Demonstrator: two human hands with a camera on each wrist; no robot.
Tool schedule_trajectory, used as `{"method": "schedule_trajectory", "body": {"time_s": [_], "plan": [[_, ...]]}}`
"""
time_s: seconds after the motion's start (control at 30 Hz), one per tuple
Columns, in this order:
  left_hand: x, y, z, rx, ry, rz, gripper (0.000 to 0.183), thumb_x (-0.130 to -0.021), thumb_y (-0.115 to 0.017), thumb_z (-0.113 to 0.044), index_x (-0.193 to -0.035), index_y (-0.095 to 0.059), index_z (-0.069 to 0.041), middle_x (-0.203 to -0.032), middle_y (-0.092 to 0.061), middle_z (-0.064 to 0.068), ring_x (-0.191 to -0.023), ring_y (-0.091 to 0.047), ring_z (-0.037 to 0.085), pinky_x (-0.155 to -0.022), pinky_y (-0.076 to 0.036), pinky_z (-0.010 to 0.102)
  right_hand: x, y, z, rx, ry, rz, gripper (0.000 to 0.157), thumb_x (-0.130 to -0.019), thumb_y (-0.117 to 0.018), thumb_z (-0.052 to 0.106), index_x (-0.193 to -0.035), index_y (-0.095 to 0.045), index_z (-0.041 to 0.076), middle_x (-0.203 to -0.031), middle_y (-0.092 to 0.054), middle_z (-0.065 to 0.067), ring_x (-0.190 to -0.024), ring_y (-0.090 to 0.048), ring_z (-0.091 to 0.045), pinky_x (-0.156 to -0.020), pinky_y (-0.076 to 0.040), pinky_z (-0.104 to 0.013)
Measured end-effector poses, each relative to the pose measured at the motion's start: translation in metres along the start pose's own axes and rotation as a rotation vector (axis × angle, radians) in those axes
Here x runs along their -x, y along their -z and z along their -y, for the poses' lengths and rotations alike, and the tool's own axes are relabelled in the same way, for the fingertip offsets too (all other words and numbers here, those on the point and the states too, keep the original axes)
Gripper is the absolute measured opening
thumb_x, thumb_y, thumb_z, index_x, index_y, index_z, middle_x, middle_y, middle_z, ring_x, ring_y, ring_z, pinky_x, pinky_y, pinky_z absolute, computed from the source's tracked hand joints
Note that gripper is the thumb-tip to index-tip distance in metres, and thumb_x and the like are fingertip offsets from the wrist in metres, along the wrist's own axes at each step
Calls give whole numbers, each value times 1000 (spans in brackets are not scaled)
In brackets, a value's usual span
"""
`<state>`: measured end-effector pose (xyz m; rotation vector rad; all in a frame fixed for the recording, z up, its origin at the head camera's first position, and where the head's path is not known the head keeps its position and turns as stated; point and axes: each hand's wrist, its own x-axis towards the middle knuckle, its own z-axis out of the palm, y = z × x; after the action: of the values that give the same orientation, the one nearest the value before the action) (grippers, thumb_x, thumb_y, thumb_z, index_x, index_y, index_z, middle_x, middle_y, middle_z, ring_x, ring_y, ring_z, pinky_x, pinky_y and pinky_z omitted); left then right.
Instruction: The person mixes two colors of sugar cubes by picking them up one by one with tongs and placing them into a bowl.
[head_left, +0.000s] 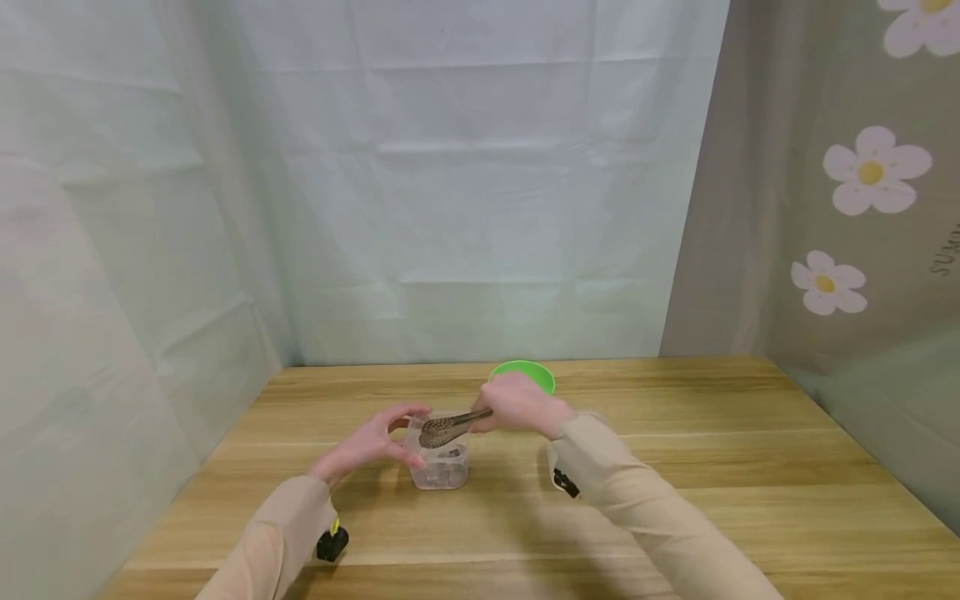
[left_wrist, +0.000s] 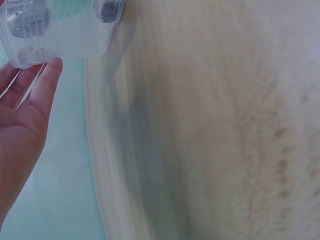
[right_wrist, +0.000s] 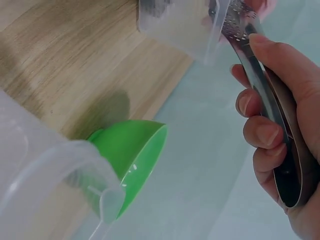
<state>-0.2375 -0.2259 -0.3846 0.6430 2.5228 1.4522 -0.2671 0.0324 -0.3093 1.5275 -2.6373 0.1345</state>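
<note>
A clear plastic container (head_left: 442, 473) stands on the table with several dark-looking pieces in its bottom. My left hand (head_left: 378, 439) holds it from the left side, thumb on the near side and fingers around the far side. In the left wrist view, fingertips press against the wall of the container (left_wrist: 75, 37). Gripped in my right hand (head_left: 517, 402) are metal tongs (head_left: 446, 428) with perforated heads. Those heads overlap the container's opening in the head view. The right wrist view shows the fingers of my right hand (right_wrist: 272, 115) curled round the handles of the tongs (right_wrist: 257, 75).
Behind my right hand sits a green bowl (head_left: 538, 375), near the table's back edge. A second clear container (right_wrist: 30, 165) stands close to the bowl in the right wrist view; my right forearm partly covers it in the head view. Pale curtains (head_left: 480, 208) surround the wooden table (head_left: 675, 517).
</note>
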Motion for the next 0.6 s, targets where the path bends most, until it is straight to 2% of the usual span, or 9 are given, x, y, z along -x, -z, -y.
{"method": "schedule_trajectory", "body": {"time_s": [0.2,0.33,0.47,0.6], "plan": [[0,-1,1,-6,51,-11,77,-67,-80,-21,-133,-42,-10,-128,-44,7,-117,-35,32,-92,-29,54,9,2,-9,-22,31,-75,21,-80,-68,32,-90,-73,14,-75,-66,5,-58,-53,-3,-50,-41,-17],[0,-2,0,-12,83,-19,77,-67,-80,-21,-133,-42,-12,-130,-42,6,-118,-35,30,-91,-32,51,17,5,-15,-52,26,-115,21,-81,-67,32,-90,-73,14,-66,-59,10,-53,-44,-1,-49,-39,-18],[0,-2,0,-3,59,-14,76,-67,-80,-19,-133,-42,-11,-129,-43,9,-118,-36,31,-90,-33,50,24,9,-22,-88,-1,-124,22,-82,-65,35,-81,-72,14,-59,-49,12,-52,-35,-1,-49,-35,-19],[-2,-2,0,11,41,-7,76,-67,-80,-17,-133,-42,-8,-127,-45,10,-117,-37,31,-90,-33,50,31,13,-31,-142,-28,-139,21,-83,-65,33,-77,-70,13,-54,-48,12,-47,-33,1,-45,-31,-18]]}}
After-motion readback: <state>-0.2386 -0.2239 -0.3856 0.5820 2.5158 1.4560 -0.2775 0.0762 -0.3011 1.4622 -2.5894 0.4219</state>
